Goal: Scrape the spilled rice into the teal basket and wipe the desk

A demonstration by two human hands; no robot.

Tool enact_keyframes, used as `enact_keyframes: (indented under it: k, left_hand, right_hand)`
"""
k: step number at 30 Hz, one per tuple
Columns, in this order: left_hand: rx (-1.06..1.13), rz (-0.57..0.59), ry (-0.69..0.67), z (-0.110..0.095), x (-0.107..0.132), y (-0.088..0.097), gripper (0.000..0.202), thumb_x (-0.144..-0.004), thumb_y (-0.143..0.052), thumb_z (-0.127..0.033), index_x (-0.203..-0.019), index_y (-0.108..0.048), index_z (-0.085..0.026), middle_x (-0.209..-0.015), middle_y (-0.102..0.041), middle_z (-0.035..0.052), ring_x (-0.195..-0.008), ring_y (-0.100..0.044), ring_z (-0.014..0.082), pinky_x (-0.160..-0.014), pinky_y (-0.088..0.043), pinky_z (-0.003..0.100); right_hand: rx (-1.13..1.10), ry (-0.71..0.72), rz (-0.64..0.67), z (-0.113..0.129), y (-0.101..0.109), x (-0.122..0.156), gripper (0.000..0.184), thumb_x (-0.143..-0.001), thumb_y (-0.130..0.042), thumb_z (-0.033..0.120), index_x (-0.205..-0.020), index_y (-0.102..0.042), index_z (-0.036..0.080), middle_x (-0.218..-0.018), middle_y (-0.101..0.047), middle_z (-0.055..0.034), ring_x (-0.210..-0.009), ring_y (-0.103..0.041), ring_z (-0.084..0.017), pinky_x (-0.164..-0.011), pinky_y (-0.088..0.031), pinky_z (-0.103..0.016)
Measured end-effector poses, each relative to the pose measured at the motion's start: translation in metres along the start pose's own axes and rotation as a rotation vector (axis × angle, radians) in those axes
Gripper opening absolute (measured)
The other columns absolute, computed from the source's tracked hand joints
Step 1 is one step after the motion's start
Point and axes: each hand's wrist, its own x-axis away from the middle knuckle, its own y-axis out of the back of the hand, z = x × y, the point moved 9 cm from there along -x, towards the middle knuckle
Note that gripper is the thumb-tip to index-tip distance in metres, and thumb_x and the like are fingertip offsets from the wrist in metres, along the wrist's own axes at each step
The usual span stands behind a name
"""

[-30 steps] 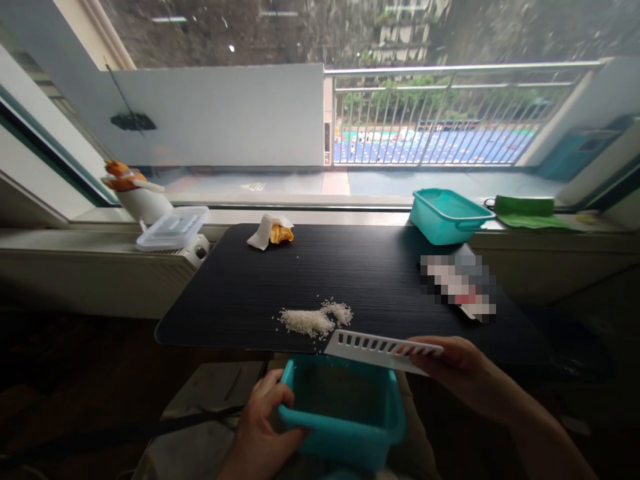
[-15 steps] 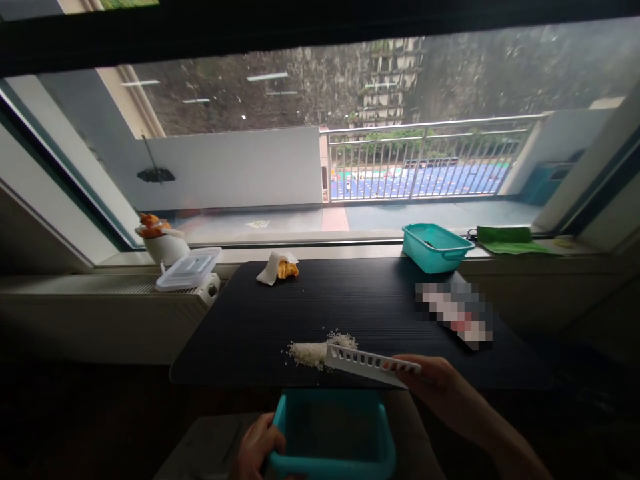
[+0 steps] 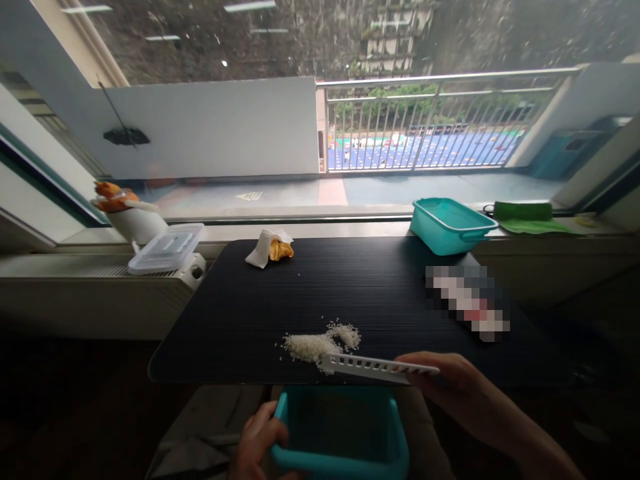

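Observation:
White rice [image 3: 310, 347] lies in a loose heap near the front edge of the black table [image 3: 240, 307], with stray grains around it. My right hand [image 3: 443, 377] is closed on one end of a white slotted plastic strip [image 3: 370, 367]. The strip's far end touches the right front side of the heap. Below the table edge, my left hand [image 3: 260, 440] grips the left rim of a turquoise plastic basin [image 3: 340, 465]. The inside of the basin is dark, and what it holds cannot be made out.
A second turquoise basin [image 3: 450, 230] stands at the table's back right, near a green cloth [image 3: 525, 217] on the sill. A blurred-out item [image 3: 467, 303] lies to the right. Crumpled tissue [image 3: 263, 248] with something orange sits at the back left. A clear lid [image 3: 167, 249] rests by the radiator.
The white strip has come toward the table's front edge, leaving a gap in the right part of the rice. My left hand stays on the basin. The view has tilted down.

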Motion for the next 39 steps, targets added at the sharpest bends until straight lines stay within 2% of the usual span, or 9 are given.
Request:
enact_keyframes:
  k: [4, 9, 13, 18, 24, 29, 36, 39]
  left_hand:
    - [-0.018, -0.013, 0.022, -0.003, -0.001, -0.001, 0.015, -0.062, -0.07, -0.018, -0.064, -0.055, -0.021, -0.107, -0.065, 0.0039, -0.089, -0.064, 0.0222, -0.079, -0.052, 0.029]
    - [-0.009, -0.057, 0.038, -0.01, -0.002, 0.0, 0.014, -0.061, -0.065, -0.016, -0.063, -0.052, -0.021, -0.101, -0.064, 0.0029, -0.085, -0.064, 0.0197, -0.075, -0.051, 0.026]
    - [-0.06, -0.054, 0.037, -0.016, -0.005, 0.002, 0.013, -0.059, -0.064, -0.014, -0.063, -0.054, -0.021, -0.093, -0.063, 0.002, -0.084, -0.064, 0.0193, -0.073, -0.049, 0.023]
    - [-0.054, -0.013, 0.016, -0.02, -0.008, 0.001, 0.013, -0.062, -0.065, -0.015, -0.063, -0.053, -0.021, -0.09, -0.062, 0.0016, -0.082, -0.065, 0.018, -0.071, -0.05, 0.022]
    - [-0.05, -0.052, 0.032, -0.016, -0.008, 0.003, 0.013, -0.058, -0.063, -0.015, -0.062, -0.051, -0.021, -0.086, -0.062, 0.0019, -0.081, -0.065, 0.0189, -0.067, -0.051, 0.022]
    - [-0.066, -0.119, 0.084, -0.014, -0.006, 0.012, 0.014, -0.055, -0.063, -0.013, -0.061, -0.053, -0.022, -0.086, -0.063, 0.0015, -0.084, -0.065, 0.0204, -0.069, -0.052, 0.022]
    - [-0.105, -0.098, 0.079, -0.009, -0.006, 0.016, 0.01, -0.058, -0.064, -0.017, -0.062, -0.057, -0.022, -0.086, -0.063, 0.0023, -0.089, -0.066, 0.0216, -0.074, -0.053, 0.024]
    - [-0.09, -0.089, 0.08, -0.01, -0.006, 0.016, 0.009, -0.059, -0.063, -0.018, -0.061, -0.055, -0.021, -0.085, -0.062, 0.0019, -0.084, -0.066, 0.0201, -0.072, -0.053, 0.023]
  right_hand:
    - [-0.022, 0.008, 0.021, -0.002, -0.004, -0.003, 0.029, -0.096, -0.053, 0.039, -0.108, -0.075, 0.023, -0.106, -0.076, -0.0027, -0.096, -0.069, -0.021, -0.081, -0.053, -0.025]
    - [-0.027, -0.029, 0.085, -0.004, -0.007, -0.002, 0.028, -0.097, -0.052, 0.039, -0.107, -0.075, 0.025, -0.104, -0.076, -0.0016, -0.094, -0.07, -0.02, -0.08, -0.053, -0.024]
    - [-0.023, -0.017, 0.054, -0.001, -0.002, -0.002, 0.028, -0.097, -0.052, 0.038, -0.108, -0.074, 0.025, -0.107, -0.076, -0.0023, -0.096, -0.069, -0.021, -0.082, -0.052, -0.025]
    - [-0.058, -0.047, 0.162, 0.003, -0.012, -0.001, 0.03, -0.097, -0.05, 0.038, -0.104, -0.076, 0.023, -0.099, -0.077, -0.0035, -0.087, -0.071, -0.02, -0.075, -0.054, -0.024]
    - [0.015, 0.018, 0.046, 0.008, -0.005, -0.014, 0.031, -0.096, -0.052, 0.04, -0.106, -0.076, 0.024, -0.103, -0.077, -0.0047, -0.091, -0.071, -0.024, -0.078, -0.056, -0.028]
    - [0.032, 0.027, 0.048, 0.009, -0.01, -0.024, 0.029, -0.096, -0.053, 0.037, -0.106, -0.076, 0.024, -0.104, -0.078, -0.0032, -0.091, -0.072, -0.023, -0.077, -0.057, -0.026]
    - [0.057, 0.025, 0.041, 0.01, -0.011, -0.024, 0.027, -0.096, -0.053, 0.036, -0.107, -0.075, 0.026, -0.101, -0.078, -0.0012, -0.09, -0.072, -0.02, -0.077, -0.056, -0.024]
    - [0.05, 0.013, 0.057, 0.01, -0.014, -0.024, 0.029, -0.096, -0.052, 0.038, -0.105, -0.076, 0.024, -0.1, -0.078, -0.0021, -0.088, -0.072, -0.021, -0.076, -0.057, -0.024]
